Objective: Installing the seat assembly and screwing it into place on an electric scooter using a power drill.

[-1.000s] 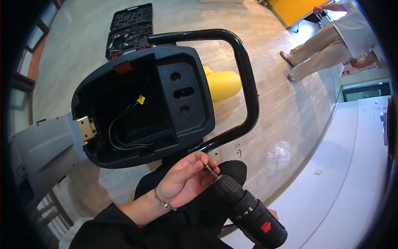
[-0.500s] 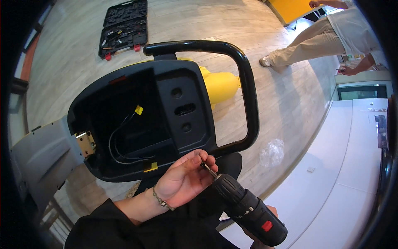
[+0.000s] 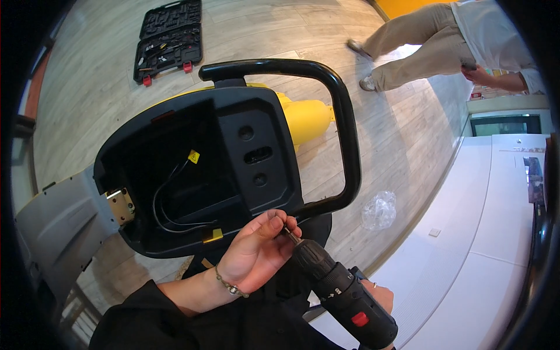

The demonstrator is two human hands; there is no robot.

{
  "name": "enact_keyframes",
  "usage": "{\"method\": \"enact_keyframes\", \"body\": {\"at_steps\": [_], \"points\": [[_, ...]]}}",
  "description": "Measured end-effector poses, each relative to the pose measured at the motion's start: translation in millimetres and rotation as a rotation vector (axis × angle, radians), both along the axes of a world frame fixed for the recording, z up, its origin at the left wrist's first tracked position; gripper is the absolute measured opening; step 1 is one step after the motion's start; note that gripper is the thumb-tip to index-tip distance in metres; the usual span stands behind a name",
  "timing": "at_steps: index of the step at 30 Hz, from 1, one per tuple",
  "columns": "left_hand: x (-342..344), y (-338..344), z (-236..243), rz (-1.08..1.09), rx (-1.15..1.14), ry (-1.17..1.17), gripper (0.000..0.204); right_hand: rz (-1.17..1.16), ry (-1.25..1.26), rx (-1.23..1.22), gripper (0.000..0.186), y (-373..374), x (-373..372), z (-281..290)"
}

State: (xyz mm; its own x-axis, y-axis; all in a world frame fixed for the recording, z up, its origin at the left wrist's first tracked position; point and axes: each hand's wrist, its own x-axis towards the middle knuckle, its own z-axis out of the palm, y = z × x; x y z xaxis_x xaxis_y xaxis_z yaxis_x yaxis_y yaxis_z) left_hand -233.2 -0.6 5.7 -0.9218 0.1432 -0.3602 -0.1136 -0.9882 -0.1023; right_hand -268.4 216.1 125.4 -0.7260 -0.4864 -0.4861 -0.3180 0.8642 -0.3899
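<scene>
One power drill (image 3: 347, 297), black with a red button (image 3: 360, 319) on its body, slants across the lower right of the view, its nose toward the upper left. White marks, including an arrow, run round its collar; the rest are too small to make out. The left hand (image 3: 256, 251), a beaded bracelet (image 3: 233, 289) at its wrist, pinches the end of the bit (image 3: 290, 234) between thumb and fingertips; whether a small screw sits there too I cannot tell. The right hand (image 3: 382, 296) holds the drill from its far side, most of its fingers hidden.

Just beyond the left hand lies a black open housing (image 3: 271, 140) edged by a black tubular handlebar (image 3: 350, 128). Inside, a yellow diamond-shaped label (image 3: 193, 157) with a dark symbol hangs on a thin black cable (image 3: 157, 201). A yellow patch (image 3: 213, 235) marks the near rim, its face unreadable. Farther off, an open tool case (image 3: 169, 44) and a clear plastic bag (image 3: 378, 210) lie on the floor (image 3: 315, 35).
</scene>
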Motion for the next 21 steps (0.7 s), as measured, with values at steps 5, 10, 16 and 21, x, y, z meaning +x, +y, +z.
{"method": "enact_keyframes", "body": {"at_steps": [5,10,16,21], "points": [[0,3,7,0.036,0.031,-0.131,0.017,0.001,-0.001,-0.019,0.034,-13,-7,8],[-2,-1,13,0.031,-0.014,-0.163,0.019,0.017,-0.081,0.093,0.031,-17,-14,16],[-1,-1,16,0.042,-0.037,-0.221,0.016,0.095,0.059,-0.195,0.035,-18,-15,16],[-1,-1,16,0.045,-0.167,-0.198,0.019,0.219,0.073,-0.129,0.036,-20,-24,26]]}}
